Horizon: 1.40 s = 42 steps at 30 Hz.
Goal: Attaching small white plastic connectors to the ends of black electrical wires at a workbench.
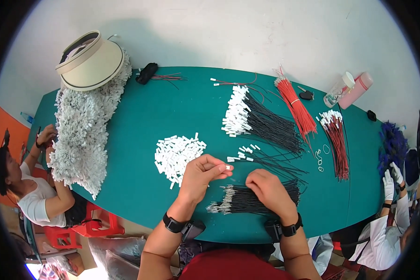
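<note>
My left hand (pixel 201 177) pinches a small white connector housing (pixel 227 167) between thumb and fingertips, above the table. My right hand (pixel 269 190) rests over a bundle of black wires (pixel 247 199) with bare metal terminals at their left ends. Its fingers are curled, and what lies between their tips is hidden. Left of my left hand lies a heap of loose white connector housings (pixel 176 156). Just beyond my hands are several black wires with white housings (pixel 243 155). Farther back lies a thick bundle of black wires with white housings (pixel 238 112).
A red wire bundle (pixel 296 105) and a dark red one (pixel 336 144) lie at right, near keys (pixel 306 94) and bottles (pixel 354 91). A white pile of connector-ended wires (pixel 81 135) with a visor hat (pixel 92 63) stands left. Co-workers sit at both sides.
</note>
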{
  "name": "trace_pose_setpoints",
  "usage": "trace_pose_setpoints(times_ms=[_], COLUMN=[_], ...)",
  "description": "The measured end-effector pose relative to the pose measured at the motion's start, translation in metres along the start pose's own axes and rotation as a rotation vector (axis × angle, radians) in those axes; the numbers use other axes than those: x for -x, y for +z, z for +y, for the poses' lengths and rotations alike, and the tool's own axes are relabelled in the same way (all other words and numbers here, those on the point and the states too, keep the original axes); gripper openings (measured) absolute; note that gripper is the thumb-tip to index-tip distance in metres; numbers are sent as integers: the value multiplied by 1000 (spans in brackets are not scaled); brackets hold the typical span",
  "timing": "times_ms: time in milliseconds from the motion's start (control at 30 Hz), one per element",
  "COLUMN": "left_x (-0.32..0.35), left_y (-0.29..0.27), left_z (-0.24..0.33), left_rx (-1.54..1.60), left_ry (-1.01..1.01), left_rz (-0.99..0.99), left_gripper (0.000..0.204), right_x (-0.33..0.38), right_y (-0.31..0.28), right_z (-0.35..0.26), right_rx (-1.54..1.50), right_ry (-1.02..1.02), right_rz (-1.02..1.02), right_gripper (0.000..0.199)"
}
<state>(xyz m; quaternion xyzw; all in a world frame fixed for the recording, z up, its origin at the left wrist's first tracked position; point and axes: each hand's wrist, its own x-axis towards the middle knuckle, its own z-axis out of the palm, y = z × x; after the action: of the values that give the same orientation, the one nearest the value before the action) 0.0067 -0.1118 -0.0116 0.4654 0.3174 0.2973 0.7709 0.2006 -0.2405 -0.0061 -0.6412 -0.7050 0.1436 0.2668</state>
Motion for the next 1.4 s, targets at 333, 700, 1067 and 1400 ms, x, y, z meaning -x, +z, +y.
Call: trace_pose_setpoints(times_ms=[333,700,1067,1400], left_x=[1,5,8,11], left_y=[1,10,13,20], left_z=[-5,-4,-8,-2], left_rx=[132,34,20,-406], left_ry=[-30,-14,-2,59], left_rz=[-48,-51,-103,-90], left_gripper=[7,19,16,11], right_x=[0,-4,-4,-3], right_y=[-12,-17,-11,-13], right_z=[-12,-23,-26,-27], right_rx=[-592,-307,-247,-189], right_ry=[235,30,54,36], right_rz=[14,401,475,469], right_gripper=[8,10,13,13])
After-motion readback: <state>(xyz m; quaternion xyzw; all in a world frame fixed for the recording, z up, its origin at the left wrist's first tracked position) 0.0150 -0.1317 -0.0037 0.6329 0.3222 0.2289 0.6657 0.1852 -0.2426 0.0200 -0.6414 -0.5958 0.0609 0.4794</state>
